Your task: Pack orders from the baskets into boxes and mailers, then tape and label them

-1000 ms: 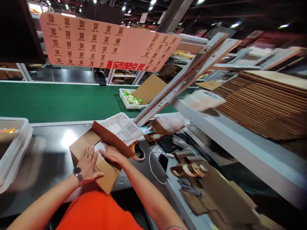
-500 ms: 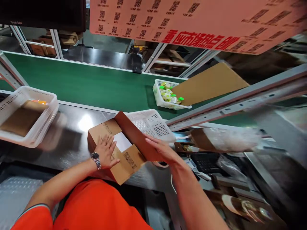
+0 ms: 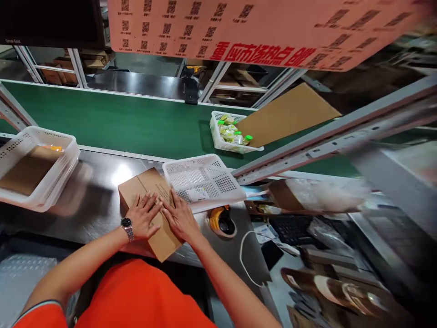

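Note:
A brown cardboard box (image 3: 164, 243) lies at a slant on the steel table in front of me, its top flaps folded down. My left hand (image 3: 142, 218) presses flat on the left part of the top, fingers spread, a watch on its wrist. On the right part rests my right hand (image 3: 180, 217), palm down, fingers stretched out and close to those of the left. Just behind the box is a white perforated basket (image 3: 221, 166) with a printed slip (image 3: 198, 194) inside. A tape dispenser (image 3: 221, 222) with orange parts stands right of my right hand.
Stacked white baskets (image 3: 70, 157) holding flat cardboard stand at the left. A green conveyor belt (image 3: 136, 120) runs behind the table, carrying a basket (image 3: 235, 148) of green-capped containers. A metal rail (image 3: 307, 141) slants across the right, near a keyboard (image 3: 290, 230). A pink sign (image 3: 266, 27) hangs above.
My right hand has swung the upright box flap down to the left, covering the white sheet, and now lies on it. The tape dispenser has come into clear view. My left hand stays on the box.

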Motion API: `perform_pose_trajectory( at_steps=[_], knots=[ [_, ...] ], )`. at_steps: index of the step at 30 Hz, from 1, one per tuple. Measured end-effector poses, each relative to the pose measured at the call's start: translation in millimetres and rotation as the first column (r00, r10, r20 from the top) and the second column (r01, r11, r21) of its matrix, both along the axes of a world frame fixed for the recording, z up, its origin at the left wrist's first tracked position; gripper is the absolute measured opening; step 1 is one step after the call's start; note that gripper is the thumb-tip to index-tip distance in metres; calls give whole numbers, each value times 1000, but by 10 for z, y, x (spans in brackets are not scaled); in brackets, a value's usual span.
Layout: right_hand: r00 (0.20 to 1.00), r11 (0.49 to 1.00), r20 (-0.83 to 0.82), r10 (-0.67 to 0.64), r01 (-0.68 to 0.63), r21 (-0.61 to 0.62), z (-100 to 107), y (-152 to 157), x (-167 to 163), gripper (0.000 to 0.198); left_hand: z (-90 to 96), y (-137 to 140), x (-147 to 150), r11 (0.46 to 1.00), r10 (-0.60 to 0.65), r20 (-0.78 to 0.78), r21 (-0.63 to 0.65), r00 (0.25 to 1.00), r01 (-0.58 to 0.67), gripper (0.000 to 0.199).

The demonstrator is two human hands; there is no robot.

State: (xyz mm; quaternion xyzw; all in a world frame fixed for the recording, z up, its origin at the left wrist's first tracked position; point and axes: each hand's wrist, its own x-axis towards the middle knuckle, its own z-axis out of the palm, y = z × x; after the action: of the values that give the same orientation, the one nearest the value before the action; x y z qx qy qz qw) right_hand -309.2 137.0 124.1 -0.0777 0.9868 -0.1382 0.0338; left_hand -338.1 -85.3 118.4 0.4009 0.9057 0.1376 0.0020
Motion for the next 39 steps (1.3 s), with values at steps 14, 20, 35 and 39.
perform_pose_trajectory(
  at_steps=[14,20,35,39],
  knots=[
    [965,967,180,-191,154,201,264,96,-273,72,3,7,-75,994,-71,21,-85,997,72,86],
    [987,997,145,-67,60,52,408,269,-207,74,40,66,69,987,-50,-56,-154,997,41,84],
    [994,910,-40,-98,74,-408,62,1142,352,68,-132,240,401,990,-131,-316,-86,940,109,95],
    [886,757,-116,-450,309,-575,-456,1658,626,54,-100,213,421,985,-135,-256,-135,957,103,86]
  ],
)
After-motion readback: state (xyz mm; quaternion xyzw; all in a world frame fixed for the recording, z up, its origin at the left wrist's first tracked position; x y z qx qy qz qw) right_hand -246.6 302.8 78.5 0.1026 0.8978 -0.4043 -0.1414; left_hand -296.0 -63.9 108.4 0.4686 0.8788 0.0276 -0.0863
